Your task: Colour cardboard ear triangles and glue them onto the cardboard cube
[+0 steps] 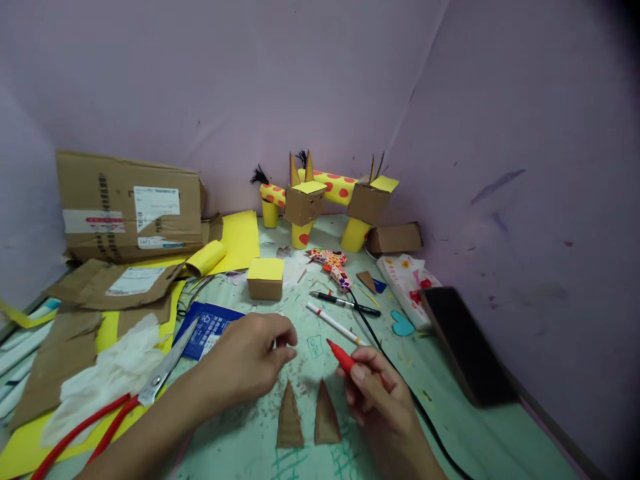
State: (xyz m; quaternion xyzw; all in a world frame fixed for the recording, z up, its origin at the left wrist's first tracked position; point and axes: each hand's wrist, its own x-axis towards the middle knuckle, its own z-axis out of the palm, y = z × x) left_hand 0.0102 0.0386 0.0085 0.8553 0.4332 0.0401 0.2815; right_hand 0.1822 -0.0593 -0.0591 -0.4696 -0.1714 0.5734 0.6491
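Observation:
A red marker is gripped by my right hand, its tip pointing up and left over the green table. My left hand hovers with fingers loosely curled, a gap between thumb and forefinger, and nothing visible in it. Just below and between the hands lie two brown cardboard triangles, side by side with their points away from me. Beyond the left hand sits a small cardboard box with a yellow top. At the back stand two cardboard animals with yellow legs and red spots, the left one and the right one.
Red-handled scissors lie open at left near a blue packet, white tissue and cardboard scraps. A black pen, a white pen, a floral glue gun with a black cord, and a phone occupy the right side.

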